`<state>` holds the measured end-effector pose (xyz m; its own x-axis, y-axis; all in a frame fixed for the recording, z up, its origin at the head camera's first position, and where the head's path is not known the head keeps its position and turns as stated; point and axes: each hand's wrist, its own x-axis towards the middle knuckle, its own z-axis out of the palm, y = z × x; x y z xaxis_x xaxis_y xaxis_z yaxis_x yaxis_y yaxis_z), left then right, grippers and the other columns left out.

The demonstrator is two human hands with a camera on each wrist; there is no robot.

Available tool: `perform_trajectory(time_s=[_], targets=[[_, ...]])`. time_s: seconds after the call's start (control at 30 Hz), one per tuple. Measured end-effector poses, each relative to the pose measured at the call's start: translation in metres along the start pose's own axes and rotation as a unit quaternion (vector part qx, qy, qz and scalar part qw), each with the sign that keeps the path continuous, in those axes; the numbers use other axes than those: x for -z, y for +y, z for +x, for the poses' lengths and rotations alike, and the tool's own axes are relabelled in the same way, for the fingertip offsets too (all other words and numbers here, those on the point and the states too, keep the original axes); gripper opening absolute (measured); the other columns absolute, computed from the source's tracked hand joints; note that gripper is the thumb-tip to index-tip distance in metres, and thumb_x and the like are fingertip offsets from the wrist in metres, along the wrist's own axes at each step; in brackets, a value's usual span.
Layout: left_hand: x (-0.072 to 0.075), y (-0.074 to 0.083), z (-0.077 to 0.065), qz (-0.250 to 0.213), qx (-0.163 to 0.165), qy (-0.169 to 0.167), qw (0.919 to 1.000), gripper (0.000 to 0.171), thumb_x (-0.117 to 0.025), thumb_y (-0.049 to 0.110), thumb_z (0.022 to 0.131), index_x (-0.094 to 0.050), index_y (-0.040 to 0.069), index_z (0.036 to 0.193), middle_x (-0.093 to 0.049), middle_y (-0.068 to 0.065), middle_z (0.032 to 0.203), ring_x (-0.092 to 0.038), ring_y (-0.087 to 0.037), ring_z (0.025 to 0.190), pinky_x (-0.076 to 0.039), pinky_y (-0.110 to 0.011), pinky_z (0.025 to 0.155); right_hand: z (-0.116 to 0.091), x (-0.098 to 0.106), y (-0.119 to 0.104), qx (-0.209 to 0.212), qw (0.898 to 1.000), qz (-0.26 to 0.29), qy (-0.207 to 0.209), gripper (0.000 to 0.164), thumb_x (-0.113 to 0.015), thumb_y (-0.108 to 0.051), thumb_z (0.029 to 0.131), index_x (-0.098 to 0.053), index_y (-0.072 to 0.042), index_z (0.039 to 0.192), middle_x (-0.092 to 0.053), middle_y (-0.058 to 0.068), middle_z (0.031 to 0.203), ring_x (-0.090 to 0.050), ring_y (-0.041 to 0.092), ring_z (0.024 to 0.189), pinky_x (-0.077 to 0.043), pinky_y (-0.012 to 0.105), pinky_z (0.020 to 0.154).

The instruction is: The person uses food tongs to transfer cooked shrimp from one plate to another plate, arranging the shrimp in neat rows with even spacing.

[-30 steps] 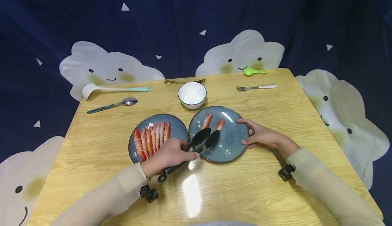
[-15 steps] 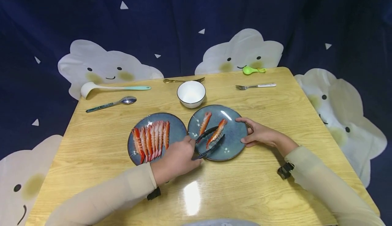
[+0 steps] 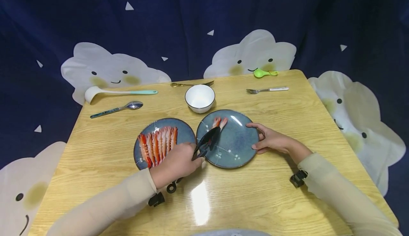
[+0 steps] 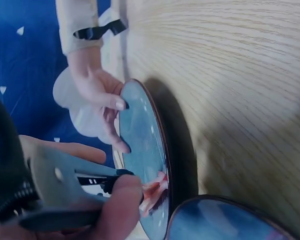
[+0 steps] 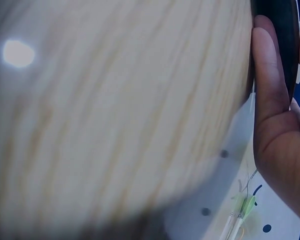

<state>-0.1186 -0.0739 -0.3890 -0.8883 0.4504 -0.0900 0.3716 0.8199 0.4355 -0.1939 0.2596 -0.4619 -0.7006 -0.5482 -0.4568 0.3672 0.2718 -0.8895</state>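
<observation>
My left hand (image 3: 175, 163) grips black kitchen tongs (image 3: 208, 139) in the head view. Their heads lie over two orange-and-white shrimp (image 3: 224, 122) side by side on the left part of the right blue plate (image 3: 239, 141), hiding the shrimp's lower ends. My right hand (image 3: 271, 140) holds that plate's right rim, fingers at the edge and thumb lower down; the right wrist view shows the hand (image 5: 285, 135) at the rim. On the left blue plate (image 3: 185, 131), several shrimp (image 3: 158, 145) lie in a row, partly behind my left hand.
A white bowl (image 3: 200, 99) stands behind the plates. Farther back lie a gold fork (image 3: 183, 85), a white-handled fork (image 3: 267, 90) and a green spoon (image 3: 261, 74). A ladle (image 3: 121, 92) and a metal spoon (image 3: 118, 109) rest at the back left.
On the right plate, the right-hand shrimp has shifted left, close beside the other one. The tongs have moved left with it. My right hand stays at the plate's rim.
</observation>
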Motion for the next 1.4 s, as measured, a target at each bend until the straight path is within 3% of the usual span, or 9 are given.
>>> perform_trajectory(time_s=[0.13,0.27,0.47,0.53,0.73,0.83,1.0,1.17,1.4], targets=[[0.002,-0.004,0.0,-0.061,0.035,-0.014,0.9974,0.025,-0.061,0.034,0.078,-0.052,0.013,0.068,-0.048,0.001,0.059,-0.043,-0.011,0.048,-0.037,-0.026,0.042,0.0,0.001,0.0,0.001,1.0,-0.001,-0.002,0.086,-0.067,-0.002,0.074,-0.015,-0.025,0.137,-0.035,0.005,0.061,-0.058,0.03,0.076,-0.046,0.045,0.071],[0.005,-0.008,0.0,-0.128,0.07,-0.041,0.9885,0.025,-0.061,0.037,0.079,-0.056,0.013,0.073,-0.05,0.0,0.057,-0.046,-0.011,0.045,-0.039,-0.028,0.042,0.0,0.001,0.0,0.002,1.0,-0.002,-0.003,0.085,-0.067,-0.002,0.074,-0.015,-0.025,0.137,-0.036,0.005,0.062,-0.058,0.031,0.078,-0.046,0.045,0.071],[0.009,-0.01,0.001,-0.268,0.127,-0.095,0.9502,0.031,-0.06,0.039,0.079,-0.06,0.009,0.085,-0.06,-0.012,0.059,-0.057,-0.02,0.045,-0.044,-0.034,0.044,-0.001,0.001,-0.001,0.004,1.0,-0.006,-0.004,0.085,-0.067,-0.003,0.074,-0.014,-0.024,0.138,-0.037,0.007,0.064,-0.057,0.033,0.078,-0.046,0.045,0.071],[0.009,-0.01,0.001,-0.278,0.137,-0.1,0.9455,0.031,-0.06,0.039,0.079,-0.06,0.009,0.085,-0.06,-0.014,0.06,-0.057,-0.021,0.045,-0.044,-0.035,0.043,-0.001,0.001,-0.001,0.004,1.0,-0.006,-0.003,0.085,-0.067,-0.003,0.074,-0.015,-0.025,0.137,-0.036,0.008,0.065,-0.057,0.033,0.077,-0.046,0.045,0.071],[0.008,-0.009,0.001,-0.196,0.115,-0.063,0.9718,0.03,-0.061,0.04,0.078,-0.059,0.01,0.083,-0.057,-0.004,0.061,-0.052,-0.015,0.045,-0.042,-0.031,0.043,-0.001,0.0,-0.002,0.002,1.0,-0.002,-0.002,0.085,-0.067,-0.002,0.074,-0.015,-0.026,0.137,-0.035,0.008,0.065,-0.056,0.031,0.074,-0.046,0.045,0.071],[0.01,-0.008,-0.001,-0.17,0.101,-0.04,0.9795,0.03,-0.061,0.039,0.077,-0.06,0.01,0.084,-0.054,-0.001,0.061,-0.048,-0.013,0.045,-0.041,-0.029,0.043,-0.001,0.0,-0.002,0.001,1.0,0.002,0.0,0.086,-0.067,-0.001,0.074,-0.014,-0.025,0.138,-0.034,0.007,0.065,-0.056,0.029,0.073,-0.046,0.046,0.071],[0.022,-0.013,-0.009,-0.146,0.1,-0.007,0.9842,0.034,-0.061,0.04,0.077,-0.061,0.009,0.092,-0.052,0.0,0.056,-0.045,-0.012,0.04,-0.039,-0.029,0.041,0.001,-0.001,-0.002,0.0,1.0,0.004,-0.003,0.087,-0.068,-0.002,0.073,-0.015,-0.026,0.137,-0.034,0.006,0.066,-0.057,0.029,0.076,-0.046,0.045,0.071],[0.04,-0.026,-0.023,-0.108,0.138,0.011,0.9845,0.046,-0.062,0.043,0.076,-0.058,0.006,0.104,-0.049,0.0,0.053,-0.04,-0.012,0.04,-0.035,-0.029,0.042,0.004,0.001,0.002,0.0,1.0,-0.004,0.001,0.086,-0.069,-0.004,0.073,-0.016,-0.026,0.137,-0.037,0.008,0.067,-0.057,0.031,0.078,-0.046,0.045,0.07],[0.054,-0.053,-0.052,-0.051,0.183,0.032,0.9813,0.034,-0.063,0.041,0.075,-0.054,0.009,0.074,-0.043,0.0,0.049,-0.039,-0.014,0.044,-0.032,-0.028,0.043,0.003,0.002,0.003,-0.001,1.0,-0.016,0.003,0.085,-0.069,-0.007,0.073,-0.017,-0.028,0.136,-0.042,0.012,0.07,-0.056,0.034,0.078,-0.046,0.045,0.07]])
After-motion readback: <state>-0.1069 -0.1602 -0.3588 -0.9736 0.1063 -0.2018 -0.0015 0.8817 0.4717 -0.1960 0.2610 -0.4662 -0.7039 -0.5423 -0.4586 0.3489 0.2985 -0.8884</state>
